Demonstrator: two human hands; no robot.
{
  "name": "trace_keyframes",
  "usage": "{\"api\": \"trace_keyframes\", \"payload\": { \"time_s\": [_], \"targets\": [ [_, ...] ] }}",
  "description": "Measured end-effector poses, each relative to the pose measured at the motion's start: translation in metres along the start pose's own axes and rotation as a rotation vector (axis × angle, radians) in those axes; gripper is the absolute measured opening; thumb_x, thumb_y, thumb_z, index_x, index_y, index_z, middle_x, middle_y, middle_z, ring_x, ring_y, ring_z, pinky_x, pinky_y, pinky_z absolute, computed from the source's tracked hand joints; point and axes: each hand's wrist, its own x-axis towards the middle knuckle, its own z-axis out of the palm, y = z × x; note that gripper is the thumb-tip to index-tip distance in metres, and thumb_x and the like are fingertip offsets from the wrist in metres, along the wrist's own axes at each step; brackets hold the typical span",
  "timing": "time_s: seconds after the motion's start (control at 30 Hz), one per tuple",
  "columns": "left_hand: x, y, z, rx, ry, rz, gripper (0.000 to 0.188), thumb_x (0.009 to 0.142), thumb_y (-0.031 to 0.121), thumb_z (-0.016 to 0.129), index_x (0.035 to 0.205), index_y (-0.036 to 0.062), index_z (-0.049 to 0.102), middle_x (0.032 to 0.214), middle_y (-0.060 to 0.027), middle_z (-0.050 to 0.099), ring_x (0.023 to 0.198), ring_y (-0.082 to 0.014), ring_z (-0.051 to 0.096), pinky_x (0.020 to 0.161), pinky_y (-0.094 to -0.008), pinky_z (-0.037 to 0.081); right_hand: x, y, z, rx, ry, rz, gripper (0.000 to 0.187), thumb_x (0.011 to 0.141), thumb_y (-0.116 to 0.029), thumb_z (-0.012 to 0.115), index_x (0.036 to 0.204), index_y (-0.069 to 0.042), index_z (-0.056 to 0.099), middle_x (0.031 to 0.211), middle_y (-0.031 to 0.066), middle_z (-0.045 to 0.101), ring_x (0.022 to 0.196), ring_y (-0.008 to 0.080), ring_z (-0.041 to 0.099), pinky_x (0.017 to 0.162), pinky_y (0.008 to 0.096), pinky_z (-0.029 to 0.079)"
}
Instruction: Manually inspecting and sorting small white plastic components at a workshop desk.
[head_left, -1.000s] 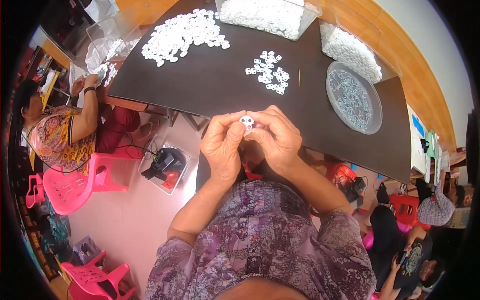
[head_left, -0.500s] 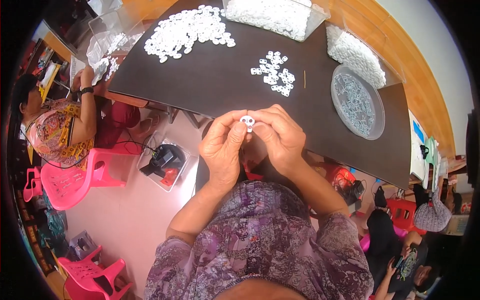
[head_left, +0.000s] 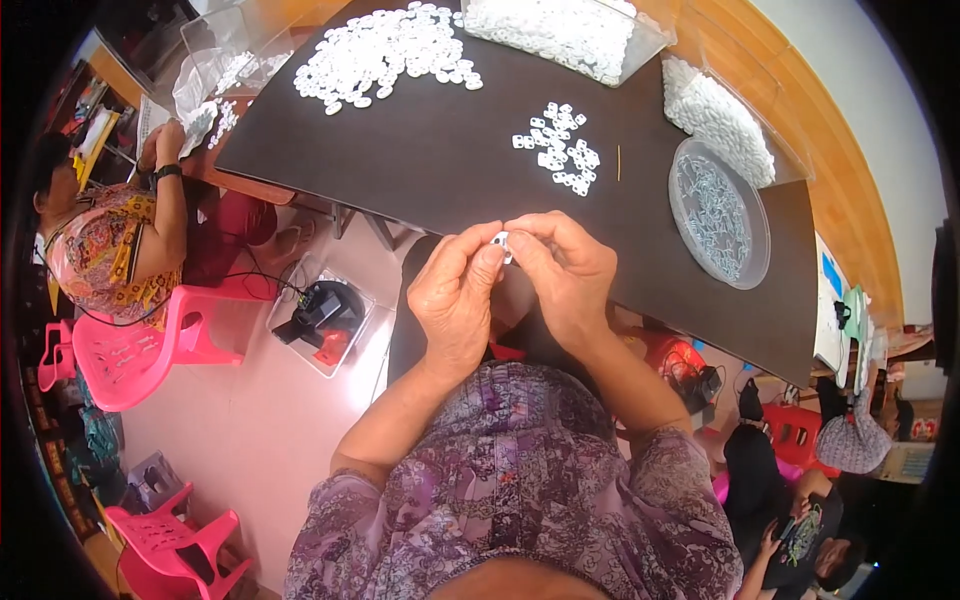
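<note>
Room: pale floor under a dark table, pink plastic chairs to our left, and another person seated at the table's far left end.
Our hands: left hand and right hand meet at the table's near edge, fingertips pinched together on one small white piece held between them, above the gap in front of our lap.
Table: a big heap of white pieces far left, a small cluster just beyond our hands, a clear tray of more at the far edge, and a round clear dish to the right.
Risk: we judge the piece could slip from so light a pinch and drop to the floor, since it sits off the table.
Hard to see: our fingers cover most of the piece, so we cannot tell its shape or whether it is one part or two; the dish's contents are only a grey tangle.
</note>
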Motion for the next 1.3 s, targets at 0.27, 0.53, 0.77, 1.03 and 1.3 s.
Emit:
{"api": "trace_keyframes", "payload": {
  "time_s": [0.27, 0.53, 0.77, 1.03, 1.3],
  "targets": [
    [0.002, -0.007, 0.001, 0.095, 0.069, 0.092, 0.019, 0.085, 0.004, 0.062, 0.103, -0.0032, 0.064, 0.079, -0.002, 0.058, 0.065, -0.006, 0.051, 0.057, -0.0181, 0.043, -0.001, 0.001, 0.01, -0.006, 0.072, 0.007, 0.008, 0.083, 0.002, 0.06, 0.09, 0.003, 0.063, 0.08, 0.0007, 0.059, 0.072, 0.0049, 0.052, 0.063, 0.019, 0.042],
    [0.004, -0.008, -0.001, 0.023, 0.076, -0.006, 0.019, 0.085, 0.004, 0.062, 0.103, -0.0034, 0.064, 0.077, -0.0026, 0.057, 0.065, -0.0071, 0.052, 0.058, -0.0191, 0.043, 0.001, 0.008, 0.012, 0.045, 0.073, 0.027, 0.007, 0.081, 0.002, 0.061, 0.088, 0.001, 0.063, 0.076, 0.0001, 0.057, 0.064, 0.0044, 0.048, 0.056, 0.0197, 0.039],
    [0.006, -0.01, -0.001, -0.125, 0.074, -0.136, 0.019, 0.086, 0.004, 0.061, 0.103, -0.0039, 0.063, 0.077, -0.0027, 0.056, 0.066, -0.0072, 0.052, 0.059, -0.0197, 0.043, 0.003, 0.009, 0.005, -0.117, -0.054, -0.024, 0.012, 0.082, 0.002, 0.06, 0.094, 0.003, 0.063, 0.087, 0.0038, 0.061, 0.077, 0.0077, 0.056, 0.069, 0.0201, 0.044],
    [0.009, -0.01, -0.007, -0.289, 0.051, -0.216, 0.02, 0.087, 0.006, 0.06, 0.104, -0.0038, 0.063, 0.088, -0.0042, 0.061, 0.071, -0.0073, 0.053, 0.062, -0.0197, 0.045, 0.011, 0.006, 0.001, -0.231, -0.154, -0.267, 0.027, 0.069, 0.003, 0.069, 0.095, -0.003, 0.062, 0.079, 0.0058, 0.057, 0.067, 0.0145, 0.054, 0.059, 0.0263, 0.045],
    [0.011, -0.013, -0.006, -0.358, 0.027, -0.176, 0.021, 0.087, 0.007, 0.06, 0.105, -0.0048, 0.062, 0.09, -0.0056, 0.063, 0.074, -0.0086, 0.055, 0.062, -0.0206, 0.045, 0.012, 0.011, 0.004, -0.199, -0.09, -0.33, 0.03, 0.067, 0.002, 0.07, 0.095, -0.002, 0.062, 0.077, 0.0051, 0.06, 0.065, 0.0152, 0.052, 0.057, 0.0266, 0.043]
  ]
}}
